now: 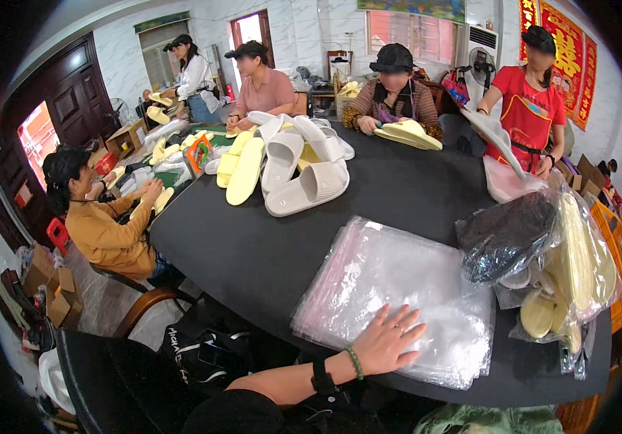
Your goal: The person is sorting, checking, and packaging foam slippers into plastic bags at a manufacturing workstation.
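While my left hand point(382, 341) rests palm down with its fingers spread well apart, it touches the top sheet of the bags point(405, 267), a clear stack lying beneath it and extending from about 10 to 3 o'clock. Farther across the table point(231, 249), slippers point(282, 160) sit heaped at 11 o'clock, and bagged slippers point(577, 253) lie at 2 o'clock.

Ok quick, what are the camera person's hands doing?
Left hand: open, palm down on the clear plastic bags, holding nothing.
Right hand: not in view.
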Available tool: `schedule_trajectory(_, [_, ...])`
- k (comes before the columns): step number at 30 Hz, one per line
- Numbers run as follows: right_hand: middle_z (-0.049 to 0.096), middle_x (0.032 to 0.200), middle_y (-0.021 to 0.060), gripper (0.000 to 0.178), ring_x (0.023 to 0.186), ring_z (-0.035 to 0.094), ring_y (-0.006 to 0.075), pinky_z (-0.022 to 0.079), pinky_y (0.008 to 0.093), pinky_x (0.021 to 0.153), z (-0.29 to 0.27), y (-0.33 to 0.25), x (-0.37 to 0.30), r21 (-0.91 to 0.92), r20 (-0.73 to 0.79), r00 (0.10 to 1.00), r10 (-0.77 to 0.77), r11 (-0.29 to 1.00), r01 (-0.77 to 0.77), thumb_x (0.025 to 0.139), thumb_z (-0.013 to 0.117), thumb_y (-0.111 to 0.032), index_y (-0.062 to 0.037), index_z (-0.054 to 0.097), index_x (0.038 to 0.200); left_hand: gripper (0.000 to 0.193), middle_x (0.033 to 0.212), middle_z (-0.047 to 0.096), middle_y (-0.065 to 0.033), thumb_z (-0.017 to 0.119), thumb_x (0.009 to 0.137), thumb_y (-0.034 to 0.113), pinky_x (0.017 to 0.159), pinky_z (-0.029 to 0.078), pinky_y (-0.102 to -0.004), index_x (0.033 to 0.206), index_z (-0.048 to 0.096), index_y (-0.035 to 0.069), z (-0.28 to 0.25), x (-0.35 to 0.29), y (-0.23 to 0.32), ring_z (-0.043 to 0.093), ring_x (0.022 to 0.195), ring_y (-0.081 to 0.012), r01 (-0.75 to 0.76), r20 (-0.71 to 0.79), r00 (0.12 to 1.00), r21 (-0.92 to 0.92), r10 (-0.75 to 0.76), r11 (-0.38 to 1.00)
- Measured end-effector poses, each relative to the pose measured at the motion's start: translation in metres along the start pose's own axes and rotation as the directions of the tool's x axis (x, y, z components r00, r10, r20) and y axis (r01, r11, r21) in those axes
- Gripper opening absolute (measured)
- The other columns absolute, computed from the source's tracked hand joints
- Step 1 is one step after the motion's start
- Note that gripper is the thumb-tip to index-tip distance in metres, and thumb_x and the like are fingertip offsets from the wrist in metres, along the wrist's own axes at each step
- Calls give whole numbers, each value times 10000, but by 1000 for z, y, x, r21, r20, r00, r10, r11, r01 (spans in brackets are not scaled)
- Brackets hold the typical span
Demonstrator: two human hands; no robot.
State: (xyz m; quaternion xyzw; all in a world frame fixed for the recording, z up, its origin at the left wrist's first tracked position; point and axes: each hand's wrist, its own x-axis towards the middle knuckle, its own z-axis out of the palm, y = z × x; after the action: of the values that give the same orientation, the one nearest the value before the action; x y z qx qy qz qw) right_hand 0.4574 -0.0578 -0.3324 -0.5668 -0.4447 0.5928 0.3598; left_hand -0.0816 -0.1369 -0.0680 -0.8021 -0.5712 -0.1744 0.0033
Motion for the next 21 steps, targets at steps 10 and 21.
schedule_trajectory(10, [672, 1203, 139, 542, 1045, 629, 224, 471, 342, 957, -12, -1, -19, -84, -128, 992, 1, 996, -12, 920, 673, -359, 51, 620, 1272, 625, 1544, 393, -185, 427, 1006, 524, 1163, 227, -617, 1485, 447, 122, -4, -5, -1, 319, 1457, -368, -2, -5, 1000, 8, 2, 1000])
schedule_trajectory(21, [671, 1226, 138, 556, 1059, 628, 221, 467, 335, 957, -56, 95, -287, 41, -676, 723, 140, 987, -153, 915, 687, -371, 48, 628, 1275, 604, 1507, 445, -170, 535, 953, 504, 1160, 203, -623, 1425, 517, 128, -1, 7, -6, 353, 1431, -373, 3, 2, 1000, 3, -3, 1000])
